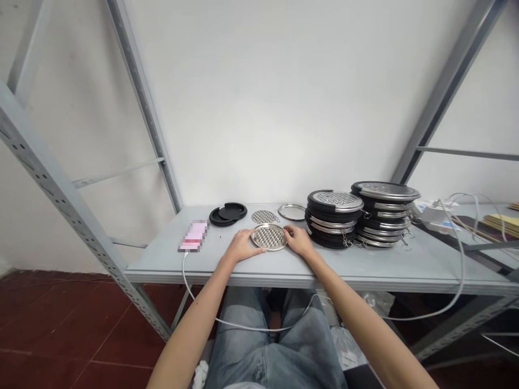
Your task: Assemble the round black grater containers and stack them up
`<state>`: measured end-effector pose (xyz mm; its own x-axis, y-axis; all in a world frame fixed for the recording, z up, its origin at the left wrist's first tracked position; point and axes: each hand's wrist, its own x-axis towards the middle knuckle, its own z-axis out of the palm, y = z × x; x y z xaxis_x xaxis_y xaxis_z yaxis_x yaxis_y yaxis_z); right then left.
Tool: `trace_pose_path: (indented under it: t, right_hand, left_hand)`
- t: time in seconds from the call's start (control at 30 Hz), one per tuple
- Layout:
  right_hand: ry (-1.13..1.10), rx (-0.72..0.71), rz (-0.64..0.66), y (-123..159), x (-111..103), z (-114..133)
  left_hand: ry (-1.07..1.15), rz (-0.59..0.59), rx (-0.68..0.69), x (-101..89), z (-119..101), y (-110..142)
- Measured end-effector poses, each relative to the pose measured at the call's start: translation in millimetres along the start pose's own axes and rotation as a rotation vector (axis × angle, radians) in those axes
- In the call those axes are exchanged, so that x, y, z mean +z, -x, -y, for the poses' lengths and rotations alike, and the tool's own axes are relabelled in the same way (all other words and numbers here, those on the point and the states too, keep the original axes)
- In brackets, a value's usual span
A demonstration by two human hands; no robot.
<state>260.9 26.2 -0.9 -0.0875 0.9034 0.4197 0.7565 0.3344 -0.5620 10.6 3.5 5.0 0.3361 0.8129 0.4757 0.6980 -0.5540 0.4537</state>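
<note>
A round silver metal plate with rows of dimples or holes [269, 236] and a raised rim lies on the grey table before me. My left hand [242, 246] grips its left edge, thumb along the near rim and fingers toward the far side. At the right edge, the fingers of my right hand [299, 239] are bent and pressed to the rim. Just behind it lies a flat perforated disc [263, 216] with a small chain at its right. A plain shiny round tray [292, 212] rests beyond my right hand.
Black round pieces [228, 213] lie at the back left, near a phone with a blurred screen [193, 236] and its white cable [186, 273]. To the right stand two stacks of black-and-silver round plates [334, 202] [385, 190]. Metal shelf posts [141, 92] frame the table.
</note>
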Motion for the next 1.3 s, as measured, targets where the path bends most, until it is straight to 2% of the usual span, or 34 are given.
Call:
trace_pose_path:
  t: [0.17,0.3,0.4,0.57,0.77,0.87,0.93,1.13,1.3]
  right_hand:
    - [0.015,0.001,-0.018,0.3,-0.8,2.9]
    - [0.066,-0.013,0.063,1.0,-1.4,5.7]
    - [0.079,-0.025,0.077,0.6,-1.0,6.2]
    - [0.003,-0.003,0.060,-1.3,1.5,1.1]
    - [-0.041,0.022,0.000,-4.0,6.0,-7.5]
    - [-0.016,-0.006,-0.040,-13.6,8.3,-9.1]
    - [0.050,-0.024,-0.018,-25.5,9.6,-8.9]
    - [0.211,0.123,0.056,-63.8,10.5,-10.2]
    - [0.304,0.257,0.082,-67.7,11.7,-16.0]
  left_hand:
    - [-0.012,0.000,0.022,1.9,3.0,-0.9]
    - [0.003,-0.029,0.026,4.1,5.7,-1.9]
    - [-0.009,-0.033,0.030,5.1,6.2,-2.0]
    - [-0.026,-0.035,-0.004,4.9,4.9,-1.9]
    - [0.018,-0.098,0.006,3.6,2.3,-3.1]
    - [0.025,-0.094,0.003,3.5,3.0,-3.4]
    - [0.027,-0.089,-0.010,4.2,4.9,-3.5]
    - [0.046,-0.097,-0.055,7.0,10.1,-2.7]
    - [0.067,-0.103,-0.064,8.2,11.4,-2.4]
